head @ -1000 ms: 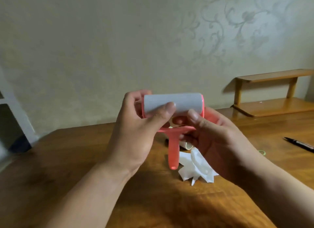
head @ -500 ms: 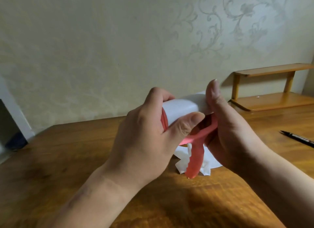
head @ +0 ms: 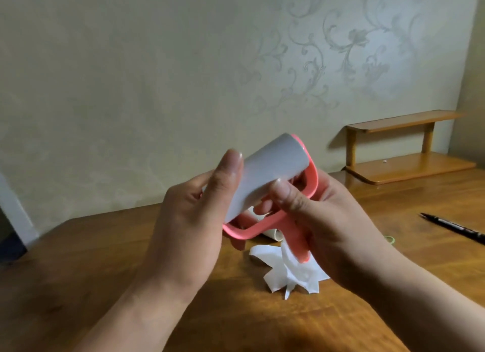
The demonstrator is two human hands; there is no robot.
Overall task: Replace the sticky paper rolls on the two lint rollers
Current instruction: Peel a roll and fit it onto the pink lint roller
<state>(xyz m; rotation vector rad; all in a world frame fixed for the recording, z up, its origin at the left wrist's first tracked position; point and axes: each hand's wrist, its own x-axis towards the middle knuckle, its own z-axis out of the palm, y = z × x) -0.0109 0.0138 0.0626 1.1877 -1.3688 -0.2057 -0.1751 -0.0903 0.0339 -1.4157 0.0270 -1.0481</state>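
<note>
I hold a coral-pink lint roller (head: 309,191) above the wooden table (head: 105,259), its white sticky paper roll (head: 270,173) seated in the frame and tilted up to the right. My left hand (head: 194,220) grips the lower left end of the roll, thumb on top. My right hand (head: 328,220) holds the pink frame and handle, its thumb pressing on the roll's near side. The handle tip pokes out below my right palm. A used cardboard core (head: 273,233) lies on the table behind the roller.
Crumpled white paper (head: 288,275) lies on the table under my hands. A black pen (head: 454,228) rests at the right, with a small green ring (head: 390,238) near it. A low wooden shelf (head: 404,152) stands at the back right against the wall.
The roller has turned: the roll's right end now points up and away, and the frame faces me. My left thumb moved onto the top of the roll, my right thumb onto its side.
</note>
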